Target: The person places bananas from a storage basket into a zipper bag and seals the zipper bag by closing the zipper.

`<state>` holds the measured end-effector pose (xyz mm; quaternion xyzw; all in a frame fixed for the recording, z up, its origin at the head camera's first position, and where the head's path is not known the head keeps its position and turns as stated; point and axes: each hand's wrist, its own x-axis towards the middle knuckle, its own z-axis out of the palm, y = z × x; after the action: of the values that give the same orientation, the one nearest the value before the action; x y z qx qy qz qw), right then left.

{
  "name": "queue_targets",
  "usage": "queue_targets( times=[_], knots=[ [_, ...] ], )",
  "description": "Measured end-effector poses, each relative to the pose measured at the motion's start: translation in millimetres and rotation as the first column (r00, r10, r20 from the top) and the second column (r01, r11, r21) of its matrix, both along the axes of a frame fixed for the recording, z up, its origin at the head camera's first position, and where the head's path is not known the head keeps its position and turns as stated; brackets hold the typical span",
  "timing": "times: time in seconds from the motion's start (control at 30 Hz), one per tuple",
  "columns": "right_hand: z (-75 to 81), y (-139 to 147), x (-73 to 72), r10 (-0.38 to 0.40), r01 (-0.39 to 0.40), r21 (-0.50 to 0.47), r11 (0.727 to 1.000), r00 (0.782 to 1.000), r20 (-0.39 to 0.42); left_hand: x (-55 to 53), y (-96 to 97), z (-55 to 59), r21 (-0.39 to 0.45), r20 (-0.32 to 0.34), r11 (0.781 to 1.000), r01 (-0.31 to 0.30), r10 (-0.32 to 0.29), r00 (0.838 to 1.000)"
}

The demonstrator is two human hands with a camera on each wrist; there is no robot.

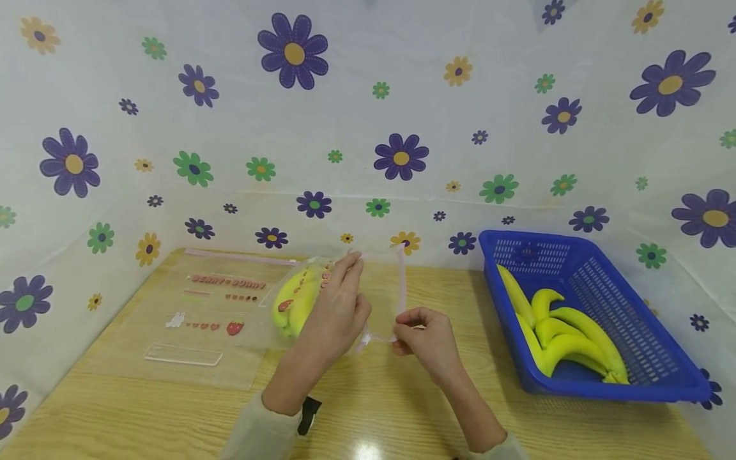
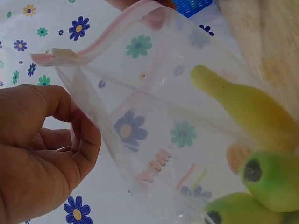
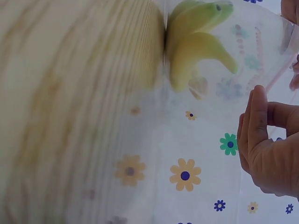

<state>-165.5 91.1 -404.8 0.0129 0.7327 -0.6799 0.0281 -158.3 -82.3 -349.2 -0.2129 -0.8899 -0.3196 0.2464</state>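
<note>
A clear zip bag (image 1: 382, 281) with pink edging lies on its side, its mouth toward the right. Yellow-green bananas (image 1: 296, 306) fill its far end, under a printed pattern. Over the bag's middle lies my left hand (image 1: 336, 313); in the left wrist view its thumb and fingertips pinch the film near the slider end. My right hand (image 1: 428, 342) pinches the near corner of the mouth between thumb and index finger. Its other fingers extend along the bag in the right wrist view. Some bananas show through the film in the left wrist view, their stems and tips visible.
To the left, a second zip bag (image 1: 195, 306) printed with a bunny and a strawberry lies flat on the wooden table (image 1: 379, 415). A blue basket (image 1: 609, 391) holding several bananas (image 1: 581, 348) stands at right. Flower-patterned cloth (image 1: 345, 115) walls the back and sides.
</note>
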Motion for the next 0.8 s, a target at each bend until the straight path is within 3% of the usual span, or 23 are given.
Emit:
queue_targets(
  times=[0.53, 0.8],
  knots=[
    [-1.8, 11, -1.8, 0.029, -0.027, 0.111, 0.993, 0.999, -0.021, -0.3, 2.3, -1.2, -0.024, -0.001, 1.0, 0.002, -0.002, 1.0],
    [0.2, 14, -2.1, 0.067, -0.051, 0.252, 0.966, 0.996, -0.056, -0.3, 2.2, -0.6, -0.012, 0.012, 1.0, -0.002, 0.002, 1.0]
  ],
)
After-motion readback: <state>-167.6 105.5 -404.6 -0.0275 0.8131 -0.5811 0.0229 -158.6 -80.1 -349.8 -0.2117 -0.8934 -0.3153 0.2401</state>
